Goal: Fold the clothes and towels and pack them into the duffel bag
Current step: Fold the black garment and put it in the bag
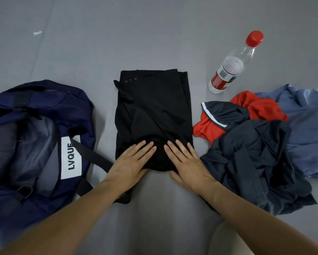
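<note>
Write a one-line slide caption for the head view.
The left hand and right hand press flat on a folded black garment, between the open duffel bag and a heap of unfolded clothes.

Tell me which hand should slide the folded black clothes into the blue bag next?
Probably the left hand: it rests flat on the black clothes on the side nearest the blue bag. The right hand sits farther away.
</note>
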Demonstrator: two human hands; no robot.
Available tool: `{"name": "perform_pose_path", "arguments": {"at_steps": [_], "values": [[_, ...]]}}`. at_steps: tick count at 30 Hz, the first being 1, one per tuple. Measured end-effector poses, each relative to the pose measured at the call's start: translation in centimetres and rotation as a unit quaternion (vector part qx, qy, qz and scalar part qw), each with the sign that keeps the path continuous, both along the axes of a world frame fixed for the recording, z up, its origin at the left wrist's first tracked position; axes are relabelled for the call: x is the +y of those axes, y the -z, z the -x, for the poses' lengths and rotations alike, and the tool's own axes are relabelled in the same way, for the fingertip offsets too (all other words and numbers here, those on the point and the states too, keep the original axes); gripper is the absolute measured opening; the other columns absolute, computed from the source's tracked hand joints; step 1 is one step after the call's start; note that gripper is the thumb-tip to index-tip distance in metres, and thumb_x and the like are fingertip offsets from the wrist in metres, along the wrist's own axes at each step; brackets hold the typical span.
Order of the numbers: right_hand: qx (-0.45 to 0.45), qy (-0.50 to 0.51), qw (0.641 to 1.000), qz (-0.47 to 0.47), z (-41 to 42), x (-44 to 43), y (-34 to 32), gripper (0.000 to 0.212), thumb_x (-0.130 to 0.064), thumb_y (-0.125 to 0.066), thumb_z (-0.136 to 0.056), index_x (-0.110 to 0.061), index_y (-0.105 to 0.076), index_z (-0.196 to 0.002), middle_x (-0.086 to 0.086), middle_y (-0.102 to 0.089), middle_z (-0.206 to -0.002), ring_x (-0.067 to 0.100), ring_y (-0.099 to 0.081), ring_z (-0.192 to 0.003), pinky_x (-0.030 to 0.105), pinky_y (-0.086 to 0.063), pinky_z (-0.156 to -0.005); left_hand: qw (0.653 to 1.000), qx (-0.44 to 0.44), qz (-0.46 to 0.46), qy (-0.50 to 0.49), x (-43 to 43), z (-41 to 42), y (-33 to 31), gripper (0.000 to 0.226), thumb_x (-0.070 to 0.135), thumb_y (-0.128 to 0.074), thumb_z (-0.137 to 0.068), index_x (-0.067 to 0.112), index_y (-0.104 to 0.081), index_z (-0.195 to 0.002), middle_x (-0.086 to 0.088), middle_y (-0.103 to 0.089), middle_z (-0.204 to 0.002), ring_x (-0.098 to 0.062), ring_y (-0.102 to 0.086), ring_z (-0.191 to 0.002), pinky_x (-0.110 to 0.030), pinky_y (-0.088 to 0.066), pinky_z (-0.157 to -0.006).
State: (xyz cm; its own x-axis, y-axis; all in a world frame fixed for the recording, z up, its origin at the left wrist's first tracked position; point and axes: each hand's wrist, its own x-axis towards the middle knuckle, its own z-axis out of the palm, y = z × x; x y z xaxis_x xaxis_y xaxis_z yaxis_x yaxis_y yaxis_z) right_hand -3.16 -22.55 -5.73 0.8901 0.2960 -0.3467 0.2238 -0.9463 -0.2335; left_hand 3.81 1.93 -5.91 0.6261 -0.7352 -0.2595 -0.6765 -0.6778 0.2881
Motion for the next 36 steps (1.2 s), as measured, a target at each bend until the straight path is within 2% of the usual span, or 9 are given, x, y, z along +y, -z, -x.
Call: {"name": "perform_pose_path", "arguments": {"at_steps": [5,9,12,15,20,24,27,30,36], "values": [[0.004,0.013,0.999,0.029,-0.1,0.9,-0.6,0.079,-0.047,-0.055,-0.092,-0.016,-0.023,-0.157,0.009,-0.025,-0.163,0.037,-0.019,-0.150,0.063,-0.020,-0.117,0.995,0.014,0.082,-0.061,-0.5,-0.8,-1.4,0.057,0.040,-0.045,-0.099,0.027,-0.032,-0.153,0.001,-0.056,-0.145,-0.016,-0.045,-0.140,-0.035,-0.035,-0.117],[-0.019,0.068,0.996,-0.054,-1.0,0.2,-1.5,0.047,-0.037,-0.063,-0.094,-0.018,-0.056,-0.136,0.002,-0.054,-0.146,0.028,-0.039,-0.143,0.051,-0.028,-0.118,0.993,0.031,0.102,-0.054,-0.4,-2.1,-2.6,0.037,0.052,-0.038,-0.099,0.030,-0.052,-0.125,0.009,-0.069,-0.107,-0.012,-0.064,-0.100,-0.027,-0.051,-0.084],[-0.061,0.145,0.982,-0.108,-1.6,0.1,-2.6,0.039,-0.050,-0.058,-0.095,-0.019,-0.065,-0.118,0.001,-0.072,-0.106,0.024,-0.065,-0.104,0.037,-0.051,-0.089,0.992,0.061,0.062,-0.095,-0.9,-3.3,-3.1,0.044,0.062,-0.035,-0.095,0.032,-0.055,-0.121,0.009,-0.068,-0.083,-0.012,-0.065,-0.076,-0.027,-0.049,-0.067],[-0.107,0.175,0.976,-0.078,-2.3,0.3,-2.9,0.045,-0.044,-0.057,-0.097,-0.022,-0.054,-0.136,0.002,-0.066,-0.111,0.025,-0.065,-0.091,0.042,-0.056,-0.072,0.991,0.031,0.037,-0.127,-1.5,-4.2,-3.4,0.041,0.061,-0.041,-0.095,0.033,-0.054,-0.123,0.007,-0.067,-0.079,-0.016,-0.065,-0.070,-0.031,-0.048,-0.061],[-0.259,0.017,0.965,-0.035,-3.2,0.4,-1.4,0.052,-0.001,-0.052,-0.089,-0.018,-0.057,-0.137,0.011,-0.053,-0.142,0.033,-0.043,-0.137,0.058,-0.027,-0.115,0.975,-0.164,0.057,-0.139,-2.5,-4.4,-2.6,0.032,0.030,-0.072,-0.091,0.019,-0.065,-0.120,-0.003,-0.066,-0.105,-0.028,-0.063,-0.084,-0.042,-0.050,-0.075],[-0.106,-0.005,0.994,0.009,-2.8,0.7,0.1,0.067,-0.048,-0.044,-0.101,-0.017,-0.025,-0.157,0.005,-0.031,-0.161,0.025,-0.016,-0.153,0.059,-0.014,-0.121,0.971,-0.204,0.101,-0.073,-2.2,-3.0,-1.1,0.044,0.003,-0.075,-0.077,0.020,-0.067,-0.118,-0.002,-0.066,-0.112,-0.027,-0.059,-0.104,-0.042,-0.042,-0.090],[-0.037,-0.001,0.999,0.023,-3.8,0.3,0.8,0.087,-0.069,-0.031,-0.096,-0.022,0.006,-0.159,0.000,-0.001,-0.168,0.020,0.008,-0.154,0.056,-0.004,-0.122,0.982,-0.153,0.102,-0.041,-1.6,-1.5,-0.2,0.051,0.017,-0.067,-0.091,0.020,-0.053,-0.140,-0.003,-0.060,-0.134,-0.025,-0.051,-0.129,-0.043,-0.036,-0.111],[-0.028,0.001,0.999,0.022,-4.7,-0.1,0.7,0.084,-0.067,-0.031,-0.097,-0.026,0.010,-0.158,-0.003,0.004,-0.168,0.017,0.010,-0.153,0.054,-0.002,-0.123,0.996,-0.084,0.018,-0.033,-0.6,-1.4,0.3,0.076,0.058,-0.048,-0.098,0.024,-0.018,-0.160,-0.003,-0.028,-0.163,-0.022,-0.020,-0.153,-0.046,-0.020,-0.124],[-0.034,0.014,0.999,0.008,-4.9,0.0,0.3,0.079,-0.062,-0.035,-0.099,-0.025,0.001,-0.160,-0.004,-0.003,-0.168,0.016,0.002,-0.154,0.051,-0.003,-0.124,0.998,-0.058,0.013,-0.033,-0.5,-3.4,0.3,0.072,0.046,-0.045,-0.101,0.030,-0.004,-0.159,0.002,-0.022,-0.165,-0.018,-0.016,-0.154,-0.040,-0.013,-0.126]]}}
